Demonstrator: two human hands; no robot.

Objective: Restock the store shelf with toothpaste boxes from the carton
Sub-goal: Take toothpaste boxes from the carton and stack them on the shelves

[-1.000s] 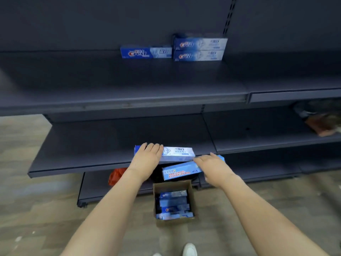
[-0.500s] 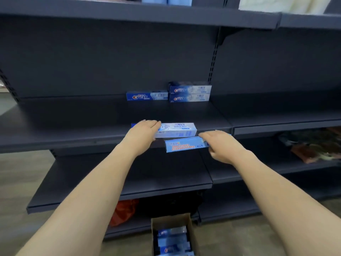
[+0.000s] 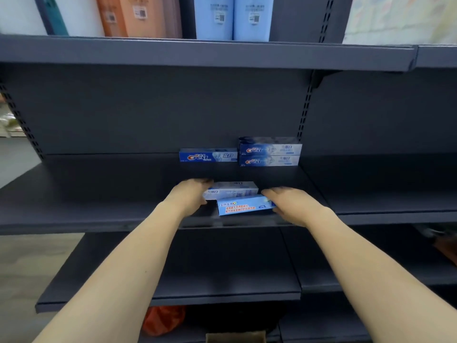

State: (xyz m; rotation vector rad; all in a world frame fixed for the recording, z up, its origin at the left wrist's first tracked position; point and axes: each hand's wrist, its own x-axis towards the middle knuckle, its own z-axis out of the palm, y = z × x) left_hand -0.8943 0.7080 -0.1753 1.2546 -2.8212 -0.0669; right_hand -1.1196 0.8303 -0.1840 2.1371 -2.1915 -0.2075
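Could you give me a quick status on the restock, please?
Left hand holds a pale box, right hand a blue box, both over the shelf. Three boxes already placed. Nothing blocking.

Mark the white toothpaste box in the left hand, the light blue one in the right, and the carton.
White toothpaste box (image 3: 235, 190): head view, top face.
Light blue toothpaste box (image 3: 243, 207): head view, printed front face.
Brown cardboard carton (image 3: 235, 337): head view, top rim, mostly cropped.

Pale toothpaste box and blue toothpaste box lengthwise at shelf front, apparently resting there.
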